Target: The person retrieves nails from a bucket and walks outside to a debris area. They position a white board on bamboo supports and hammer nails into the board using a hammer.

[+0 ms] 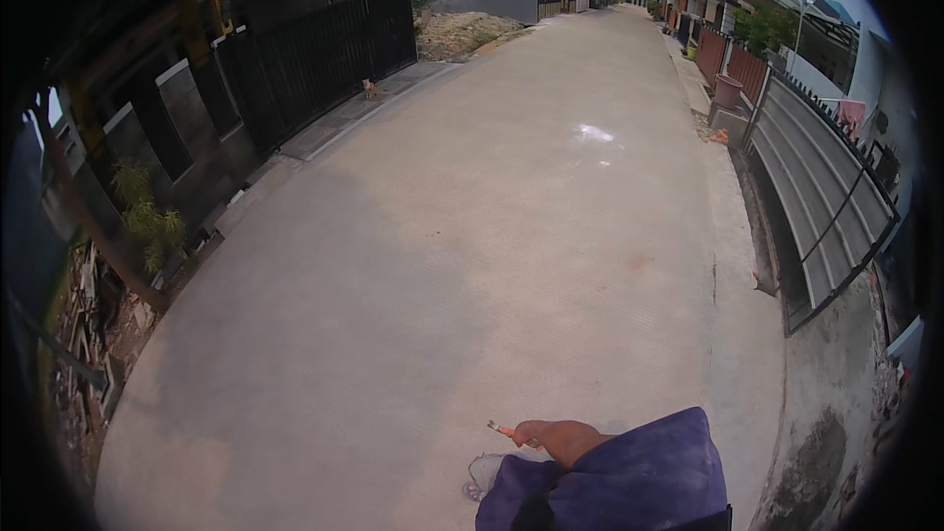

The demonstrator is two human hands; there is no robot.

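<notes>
My right hand (532, 433) reaches out from a dark purple sleeve (639, 467) at the lower edge. Its fingers are closed around a small orange-handled tool (503, 430) with a pale, metal-looking tip pointing left. The tool's exact kind is too small to make out. Below that hand, partly hidden by the purple cloth, a thin loop (477, 467) shows against the pavement, with a small pale, patterned thing at its lower end that I cannot identify. My left hand is out of sight.
A concrete road (423, 265) runs ahead between houses. Along the left stand a black gate (324, 64), a small orange-brown cat-like animal (370, 88) and a leafy plant (147, 216). A metal gate (821, 197) swings outward on the right, near a reddish pot (728, 90).
</notes>
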